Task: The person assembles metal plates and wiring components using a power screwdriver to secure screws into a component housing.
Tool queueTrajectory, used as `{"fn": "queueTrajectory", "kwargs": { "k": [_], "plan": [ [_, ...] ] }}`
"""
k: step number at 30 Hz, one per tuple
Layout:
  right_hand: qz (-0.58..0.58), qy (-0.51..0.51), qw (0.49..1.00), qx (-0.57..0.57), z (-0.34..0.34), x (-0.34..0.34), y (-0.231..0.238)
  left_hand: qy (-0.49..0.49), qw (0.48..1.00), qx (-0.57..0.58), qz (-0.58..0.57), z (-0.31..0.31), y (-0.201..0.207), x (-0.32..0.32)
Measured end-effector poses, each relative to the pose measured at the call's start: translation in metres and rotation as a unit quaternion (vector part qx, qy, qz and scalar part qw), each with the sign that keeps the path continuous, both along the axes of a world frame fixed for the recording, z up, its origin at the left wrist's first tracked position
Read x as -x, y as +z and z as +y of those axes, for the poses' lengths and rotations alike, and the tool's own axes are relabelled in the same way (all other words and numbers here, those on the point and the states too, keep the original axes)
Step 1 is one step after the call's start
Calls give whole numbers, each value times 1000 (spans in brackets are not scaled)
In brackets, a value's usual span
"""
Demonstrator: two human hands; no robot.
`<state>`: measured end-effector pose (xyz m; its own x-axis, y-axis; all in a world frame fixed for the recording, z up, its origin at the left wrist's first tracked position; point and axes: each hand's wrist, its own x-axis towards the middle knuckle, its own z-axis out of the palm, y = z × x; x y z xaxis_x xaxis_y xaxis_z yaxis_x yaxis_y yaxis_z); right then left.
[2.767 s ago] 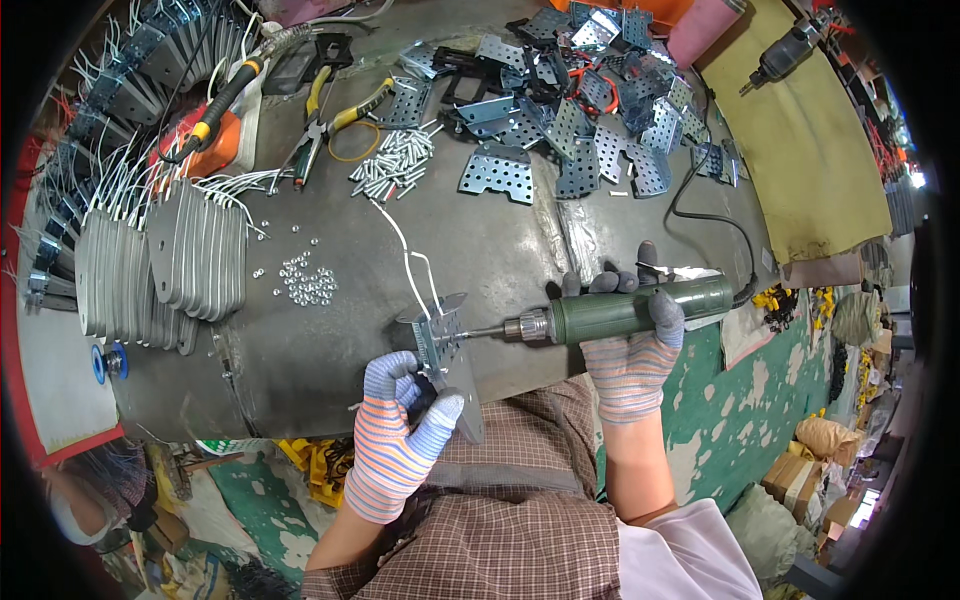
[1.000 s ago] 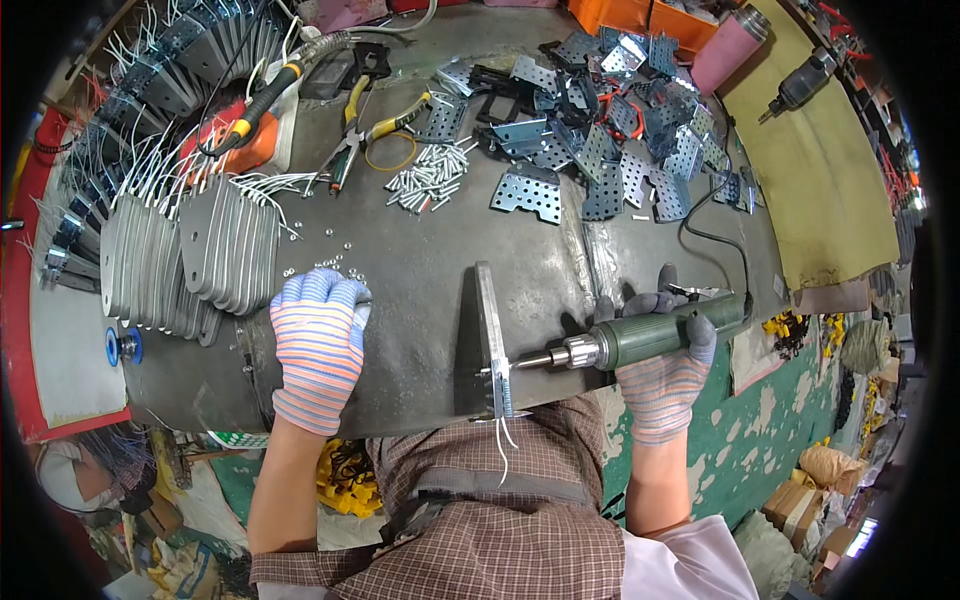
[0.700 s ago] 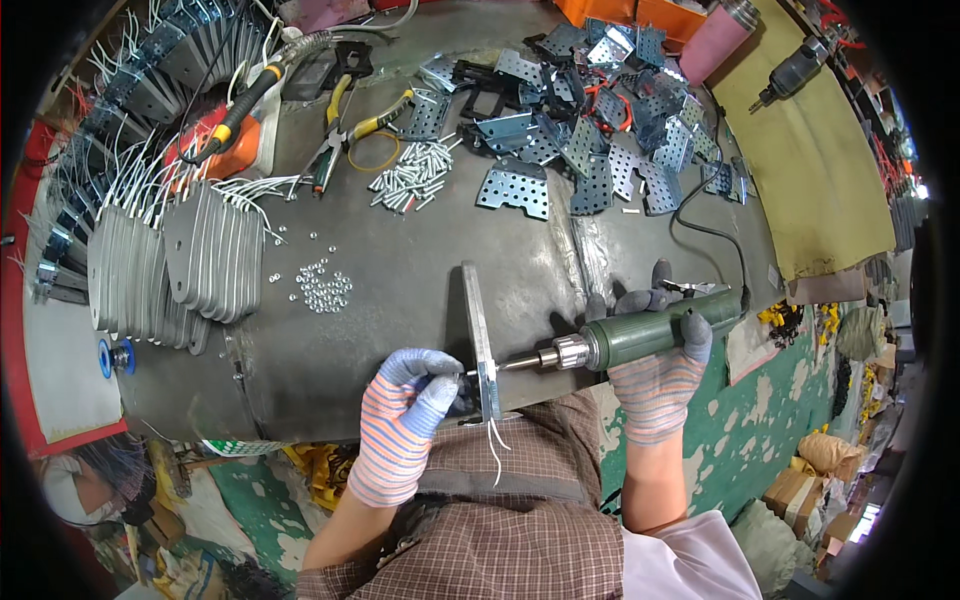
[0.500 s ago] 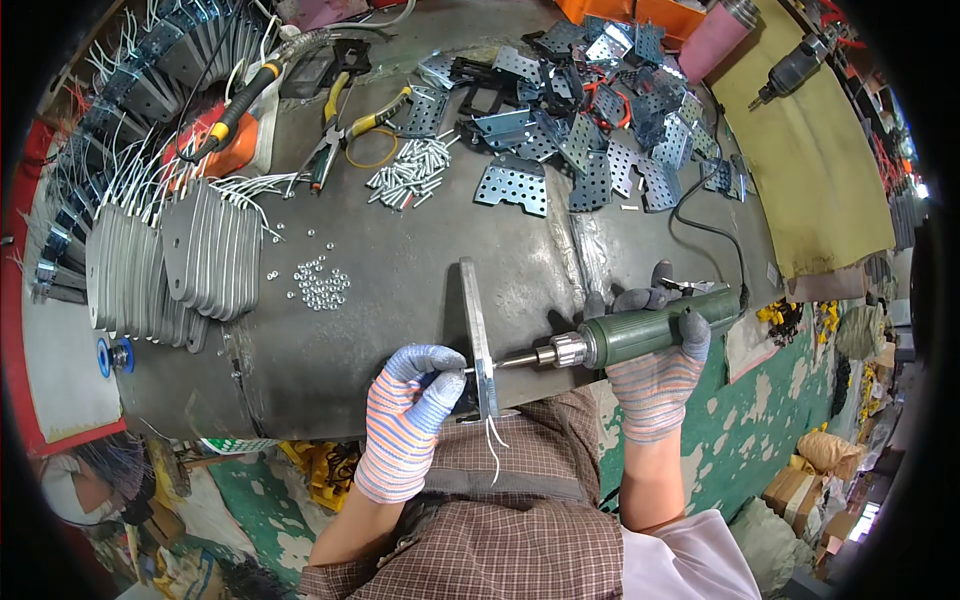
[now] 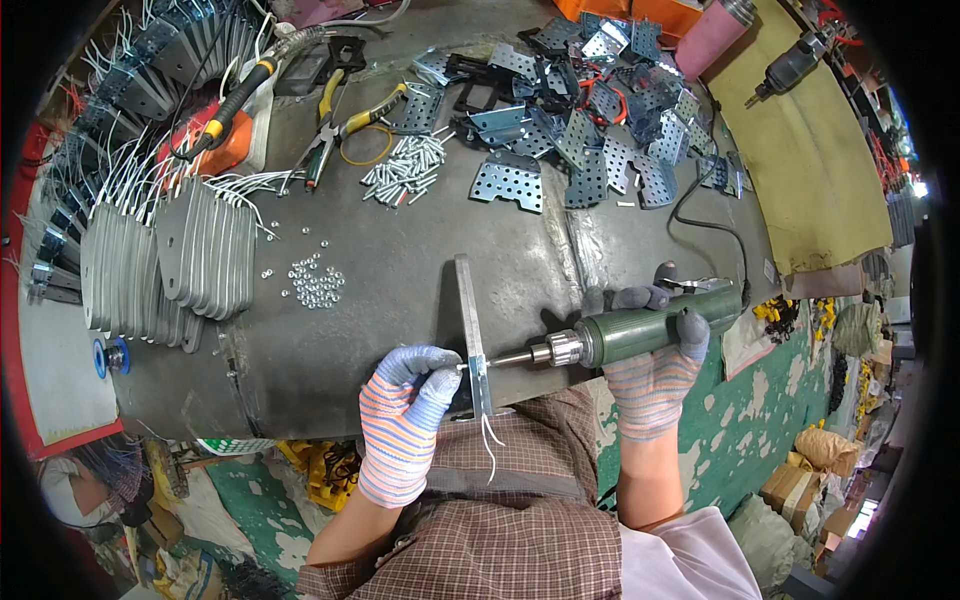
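Observation:
My right hand (image 5: 655, 360), in a striped glove with grey fingers, is wrapped round a green electric screwdriver (image 5: 650, 332). Its bit (image 5: 512, 358) points left against a flat grey metal plate (image 5: 469, 310), which stands on edge with two white wires (image 5: 489, 440) hanging from its near end. On the plate's other side, my gloved left hand (image 5: 405, 415) pinches thumb and forefinger together at the end of a screw (image 5: 461, 367) level with the bit. Whether a nut is between the fingertips is hidden. The plate's far end rises over the grey worktable (image 5: 370, 350).
Loose nuts (image 5: 317, 284), a heap of screws (image 5: 405, 168) and pliers (image 5: 335, 130) lie beyond my left hand. Stacked wired plates (image 5: 165, 265) and a soldering iron (image 5: 235, 110) are at left. Perforated brackets (image 5: 585, 130) pile up at the back. A power cord (image 5: 712, 228) trails right.
The view has shifted slightly. Both hands, the plate and the screwdriver keep nearly the same arrangement, with the bit a little closer in to the plate.

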<state>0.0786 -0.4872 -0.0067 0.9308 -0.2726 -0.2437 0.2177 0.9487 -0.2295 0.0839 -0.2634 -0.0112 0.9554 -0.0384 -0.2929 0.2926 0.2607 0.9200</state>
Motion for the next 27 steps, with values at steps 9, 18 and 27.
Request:
{"fn": "queueTrajectory", "kwargs": {
  "k": [9,18,27],
  "plan": [
    [4,-1,1000,-14,0,-1,-2,-70,984,124,103,8,-5,-10],
    [26,11,1000,12,-5,-2,-9,-67,996,34,56,5,17,-7],
    [28,17,999,5,-3,-2,-4,-88,849,-384,-353,7,-1,-13]
  ]
}}
